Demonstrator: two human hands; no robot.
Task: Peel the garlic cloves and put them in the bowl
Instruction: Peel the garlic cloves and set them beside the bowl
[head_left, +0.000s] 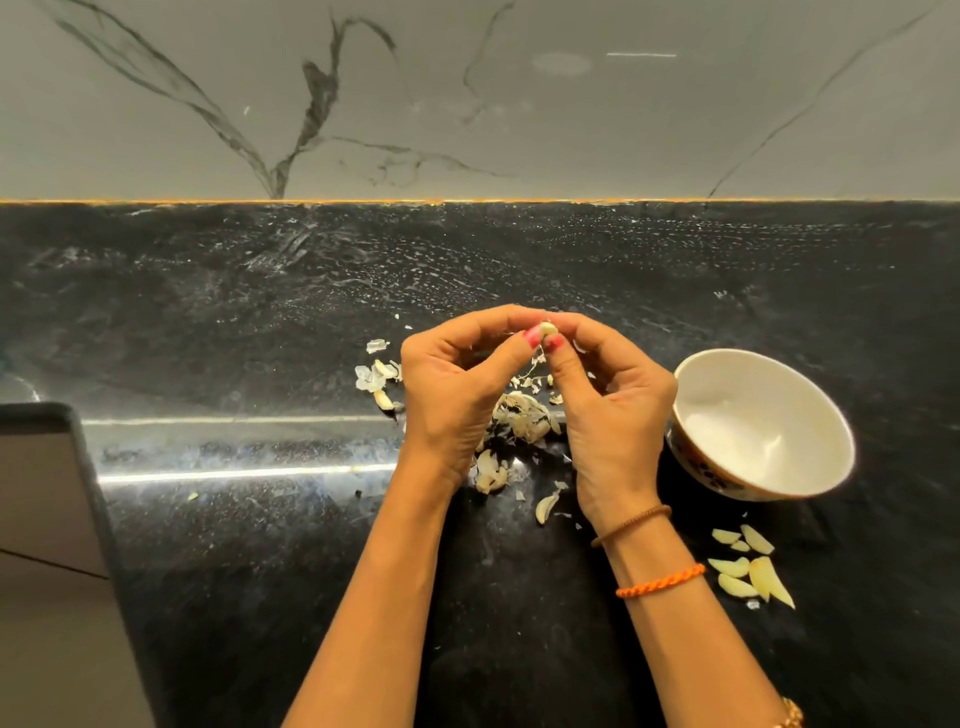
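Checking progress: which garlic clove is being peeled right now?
The clove pinched between both thumbs, above the counter; the others lie loose on the counter.

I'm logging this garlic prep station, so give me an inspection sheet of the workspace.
Surface: black stone counter, speckled.
Job's things: garlic clove pinched by both hands; white bowl looks empty; peeled cloves on the counter; garlic bulb under the hands.
Clutter: papery skins scattered.
Grippers: left hand and right hand raised, fingers on the clove.
Cables: nothing seen.
Surroundings: marbled wall; dark tray at left.
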